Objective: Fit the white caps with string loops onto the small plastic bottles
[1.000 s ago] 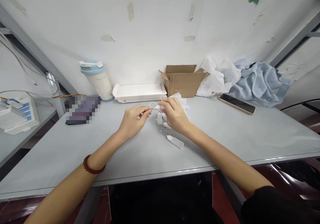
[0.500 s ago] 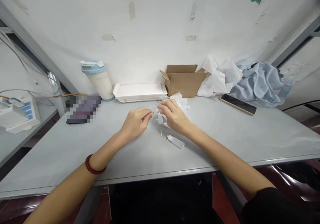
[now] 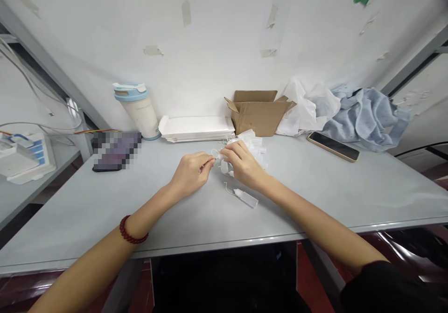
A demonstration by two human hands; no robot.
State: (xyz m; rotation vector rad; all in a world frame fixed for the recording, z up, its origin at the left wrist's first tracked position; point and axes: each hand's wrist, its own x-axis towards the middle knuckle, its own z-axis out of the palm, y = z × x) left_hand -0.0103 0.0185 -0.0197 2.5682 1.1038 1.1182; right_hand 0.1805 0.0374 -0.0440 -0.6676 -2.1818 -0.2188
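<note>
My left hand (image 3: 191,173) and my right hand (image 3: 243,163) meet above the middle of the grey table (image 3: 105,205). Both are closed in a pinch on a small white plastic piece with a thin loop (image 3: 217,155) held between them; I cannot name it for sure. More small clear bottles (image 3: 255,146) lie heaped just behind my right hand. One small clear dropper bottle (image 3: 245,197) with a tethered cap lies flat on the table below my right wrist. A red bead bracelet (image 3: 130,231) is on my left wrist.
Along the wall stand a blue-lidded cup (image 3: 136,110), a stack of flat white boxes (image 3: 196,127), an open cardboard box (image 3: 259,111), white plastic bags (image 3: 306,105) and a blue cloth (image 3: 367,114). A phone (image 3: 332,146) lies at right, a dark object (image 3: 115,150) at left.
Both hands have drifted slightly lower and closer together, still pinching the small white piece. Nothing else on the table has moved.
</note>
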